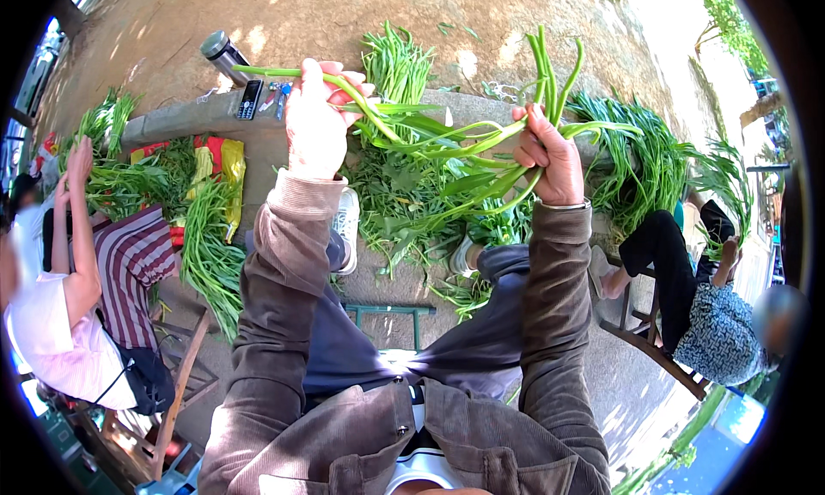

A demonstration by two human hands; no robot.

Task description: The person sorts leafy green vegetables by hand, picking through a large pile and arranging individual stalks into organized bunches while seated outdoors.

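Observation:
My left hand is raised ahead of me, its thumb and fingers closed on one long green stem of what looks like water spinach. That stem bends down to the right, toward the leaves between my hands. To the right, my right hand is wrapped round a bunch of water spinach stems. Their thick ends stick up past the fist, and their leaves trail left and down. Below both hands lies a loose heap of leafy greens between my shoes. A bundle of cut stems rests on the low stone ledge.
On the stone ledge stand a steel flask, a mobile phone and keys. More greens drape over its right end. A seated person is at left beside a red-yellow sack; another sits at right.

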